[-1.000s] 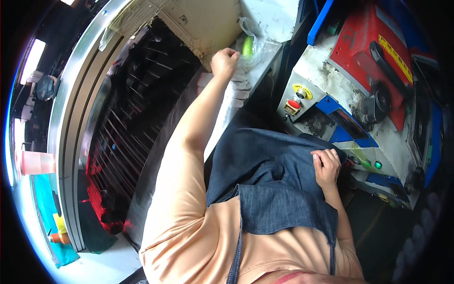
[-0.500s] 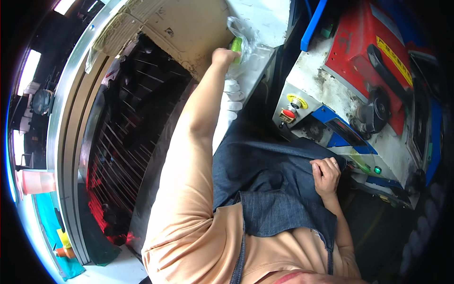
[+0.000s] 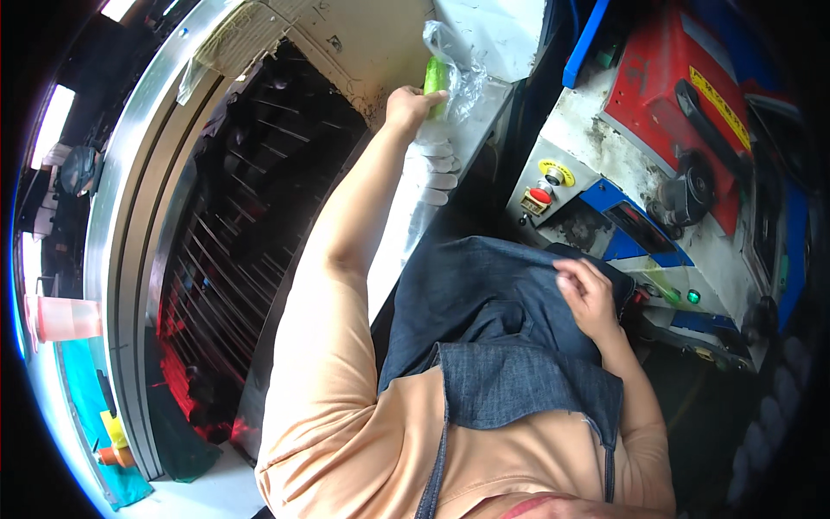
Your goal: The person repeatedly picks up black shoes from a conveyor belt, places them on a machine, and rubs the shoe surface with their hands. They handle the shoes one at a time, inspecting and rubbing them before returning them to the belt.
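Note:
My left hand (image 3: 411, 107) is stretched far forward and closed round a long, light-green cucumber (image 3: 435, 80). A crumpled clear plastic bag (image 3: 468, 84) lies against its right side. Just below that hand, white knit gloves (image 3: 432, 173) rest in a layered pile on the pale ledge. My right hand (image 3: 589, 297) hovers over the dark blue denim apron (image 3: 510, 303) on my lap. Its fingers are loosely bent and apart, with nothing seen in them.
On the right stands a machine with a red cover (image 3: 666, 95), a black knob (image 3: 692, 186) and a red push button (image 3: 539, 196). Left of my arm is a dark opening with metal rods (image 3: 233, 251). A pink cup (image 3: 67, 318) stands far left.
My left hand still grips the cucumber, which now shows more above the fingers. My right hand has risen slightly from the apron, its fingers loosening. The view has shifted a little.

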